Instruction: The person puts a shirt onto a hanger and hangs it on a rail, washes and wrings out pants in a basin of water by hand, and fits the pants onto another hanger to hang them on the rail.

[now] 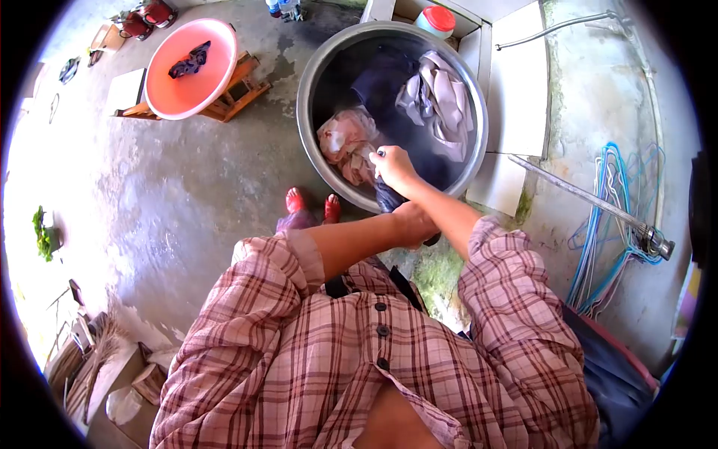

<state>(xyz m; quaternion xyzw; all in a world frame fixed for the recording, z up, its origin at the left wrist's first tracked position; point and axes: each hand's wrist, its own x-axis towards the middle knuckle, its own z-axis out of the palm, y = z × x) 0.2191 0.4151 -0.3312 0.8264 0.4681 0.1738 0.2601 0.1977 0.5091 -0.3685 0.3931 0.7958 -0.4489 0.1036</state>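
Note:
My forearms cross over the near rim of a large metal tub (307, 135) holding dark water. My right hand (393, 168) is closed around the upper end of a dark, twisted wet cloth (388, 197). Lower and partly behind my right forearm, my left hand (416, 224) grips the cloth's other end; its fingers are largely hidden. Inside the tub, a pale pink garment (348, 136) lies at the left. A light grey-lilac garment (441, 101) floats at the right, and a dark cloth (378, 81) shows dimly between them.
A pink basin (161, 82) with a dark cloth (190, 60) in it rests on a wooden stool (243, 86). Behind the tub is a red-lidded container (436, 21). Several hangers (604, 217) hang from a metal pipe (576, 196) at the right.

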